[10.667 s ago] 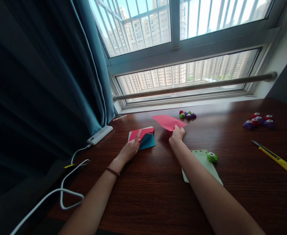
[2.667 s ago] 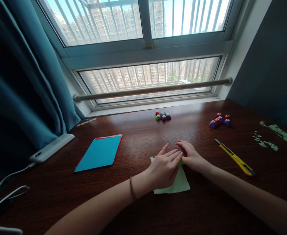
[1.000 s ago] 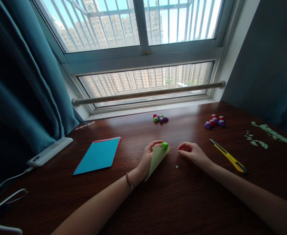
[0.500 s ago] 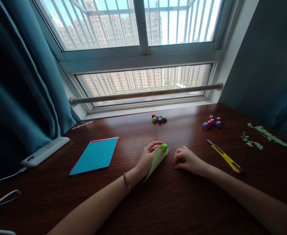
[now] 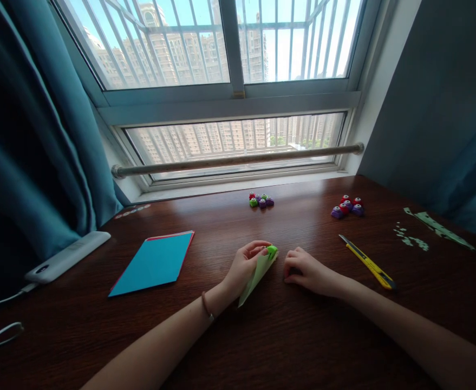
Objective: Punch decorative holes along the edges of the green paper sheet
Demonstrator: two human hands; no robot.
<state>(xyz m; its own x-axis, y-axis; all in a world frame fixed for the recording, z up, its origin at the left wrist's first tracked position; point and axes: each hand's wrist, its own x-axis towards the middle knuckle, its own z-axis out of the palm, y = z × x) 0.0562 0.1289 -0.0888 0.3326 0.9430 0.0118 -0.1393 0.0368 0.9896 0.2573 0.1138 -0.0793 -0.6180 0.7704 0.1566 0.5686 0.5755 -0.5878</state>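
Near the middle of the table, my left hand (image 5: 246, 266) is closed round a small bright green punch (image 5: 272, 251) and a pale green sheet of paper (image 5: 258, 277). The paper hangs from the punch at a slant toward me. Just to the right, my right hand (image 5: 306, 271) rests on the table with its fingers curled together, apart from the paper. Whether anything sits between those fingertips is too small to tell.
Blue sheets (image 5: 156, 265) lie left, beside a white phone-like device (image 5: 69, 256) with a cable. A yellow cutter (image 5: 370, 264), pale green bits (image 5: 410, 237) and a cut strip (image 5: 438, 225) lie right. Small coloured punches (image 5: 261, 201) and others (image 5: 347, 207) stand farther back.
The whole view has shifted slightly. My left hand has tilted the punch and paper a little, and the paper now looks narrower. My right hand keeps nearly the same pose.
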